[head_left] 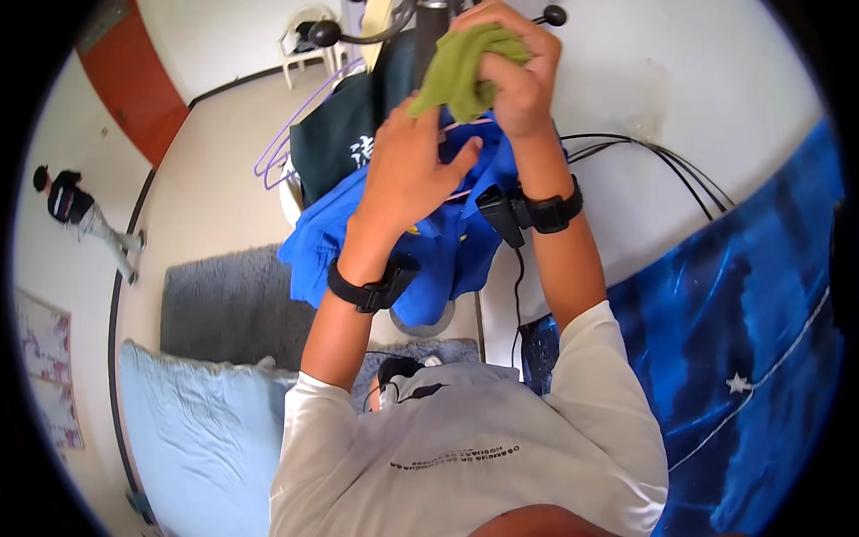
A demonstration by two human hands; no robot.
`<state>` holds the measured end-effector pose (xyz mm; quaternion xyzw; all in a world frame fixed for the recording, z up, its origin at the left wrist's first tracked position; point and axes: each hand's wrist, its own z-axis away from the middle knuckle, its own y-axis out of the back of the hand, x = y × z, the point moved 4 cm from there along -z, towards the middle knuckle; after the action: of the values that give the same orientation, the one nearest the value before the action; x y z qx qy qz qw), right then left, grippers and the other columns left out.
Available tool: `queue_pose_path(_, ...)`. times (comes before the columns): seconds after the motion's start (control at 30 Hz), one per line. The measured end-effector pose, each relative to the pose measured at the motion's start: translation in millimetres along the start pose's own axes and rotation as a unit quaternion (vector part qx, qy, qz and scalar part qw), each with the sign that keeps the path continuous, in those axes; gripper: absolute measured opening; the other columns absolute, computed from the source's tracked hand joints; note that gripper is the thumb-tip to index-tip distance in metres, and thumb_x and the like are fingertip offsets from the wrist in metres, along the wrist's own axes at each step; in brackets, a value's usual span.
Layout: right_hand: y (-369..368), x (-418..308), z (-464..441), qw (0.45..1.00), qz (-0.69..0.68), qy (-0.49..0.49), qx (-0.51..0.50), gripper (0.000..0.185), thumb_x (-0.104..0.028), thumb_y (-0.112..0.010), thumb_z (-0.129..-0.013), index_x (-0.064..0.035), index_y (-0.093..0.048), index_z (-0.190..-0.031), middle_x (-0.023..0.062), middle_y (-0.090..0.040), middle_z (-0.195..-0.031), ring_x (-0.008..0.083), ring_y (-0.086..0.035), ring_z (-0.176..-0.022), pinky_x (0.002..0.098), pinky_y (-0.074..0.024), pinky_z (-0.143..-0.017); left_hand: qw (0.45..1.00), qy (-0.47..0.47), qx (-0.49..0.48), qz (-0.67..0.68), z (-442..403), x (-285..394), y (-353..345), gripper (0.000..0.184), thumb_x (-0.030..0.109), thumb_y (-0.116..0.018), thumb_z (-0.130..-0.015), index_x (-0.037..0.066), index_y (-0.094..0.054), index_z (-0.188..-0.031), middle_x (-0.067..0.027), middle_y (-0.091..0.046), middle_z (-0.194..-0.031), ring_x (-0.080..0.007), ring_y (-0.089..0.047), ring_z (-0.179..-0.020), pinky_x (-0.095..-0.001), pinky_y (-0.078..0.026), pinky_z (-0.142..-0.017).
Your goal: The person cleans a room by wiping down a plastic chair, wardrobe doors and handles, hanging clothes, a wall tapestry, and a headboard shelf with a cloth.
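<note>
A green cloth is bunched in my right hand, its fingers curled around it in front of a coat rack's dark pole. Just below and to the left, my left hand has its thumb spread from its fingers, with the fingertips close to the cloth's lower corner; whether they touch it I cannot tell. Behind both hands hang blue garments and a dark green garment with white characters. Each wrist wears a black strap with a device.
Black knobbed hooks stick out from the rack. Purple hangers hang at its left. A white chair, a grey rug and a light blue cover lie leftward. Another person stands far left; a blue patterned cloth is right.
</note>
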<state>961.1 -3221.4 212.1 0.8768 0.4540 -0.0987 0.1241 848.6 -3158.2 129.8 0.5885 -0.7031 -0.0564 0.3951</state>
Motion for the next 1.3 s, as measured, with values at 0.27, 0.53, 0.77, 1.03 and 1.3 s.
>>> queue_pose_path(0.27, 7.7, 9.0, 7.9, 0.962, -0.246, 0.076, 0.085, 0.042, -0.035, -0.042, -0.091, 0.0026, -0.060, -0.082, 0.0205, -0.061, -0.087, 0.0258, -0.059, -0.070, 0.0331, -0.0496, -0.065, 0.999, 0.021, 0.000, -0.042, -9.4, -21.0, -23.2, 0.040, 0.026, -0.073, -0.084, 0.012, -0.059, -0.119, -0.0164, -0.068, -0.093, -0.0392, -0.066, -0.082, -0.0462, -0.053, -0.068)
queue_pose_path(0.53, 60.6, 42.0, 43.8, 0.911, -0.290, -0.075, 0.284, 0.029, -0.019, -0.044, -0.092, 0.0022, -0.061, -0.103, 0.0153, -0.067, -0.099, 0.0283, -0.067, -0.088, 0.0370, -0.0551, -0.080, 0.999, 0.043, 0.022, -0.001, -13.3, -26.8, -37.7, 0.037, 0.027, -0.071, -0.087, 0.014, -0.058, -0.120, -0.0170, -0.071, -0.091, -0.0382, -0.068, -0.080, -0.0439, -0.053, -0.069)
queue_pose_path(0.77, 37.3, 10.0, 16.8, 0.993, 0.017, -0.089, 0.077, 0.027, -0.013, -0.048, -0.096, 0.0038, -0.060, -0.112, 0.0147, -0.066, -0.108, 0.0240, -0.065, -0.100, 0.0373, -0.0530, -0.090, 0.994, 0.100, 0.025, 0.023, -3.0, -20.8, -37.5, 0.041, 0.031, -0.073, -0.086, 0.012, -0.058, -0.119, -0.0162, -0.067, -0.079, -0.0369, -0.066, -0.072, -0.0444, -0.051, -0.065)
queue_pose_path(1.03, -7.7, -35.2, -12.7, 0.949, 0.294, -0.077, -0.084, 0.023, 0.003, -0.067, -0.072, 0.0003, -0.059, -0.093, 0.0099, -0.061, -0.084, 0.0217, -0.063, -0.078, 0.0313, -0.0499, -0.073, 0.995, 0.085, 0.054, -0.013, -0.9, -29.4, -41.7, 0.038, 0.031, -0.073, -0.083, 0.008, -0.057, -0.109, -0.0167, -0.069, -0.088, -0.0382, -0.066, -0.079, -0.0464, -0.052, -0.066)
queue_pose_path(1.3, 74.5, -30.8, 4.2, 0.973, 0.079, -0.107, 0.187, 0.026, -0.010, -0.049, -0.098, 0.0027, -0.058, -0.118, 0.0146, -0.065, -0.109, 0.0224, -0.065, -0.100, 0.0364, -0.0544, -0.089, 0.990, 0.124, 0.065, -0.002, -3.9, -32.7, -44.1, 0.037, 0.038, -0.073, -0.085, 0.013, -0.062, -0.110, -0.0154, -0.071, -0.080, -0.0371, -0.070, -0.075, -0.0452, -0.054, -0.065)
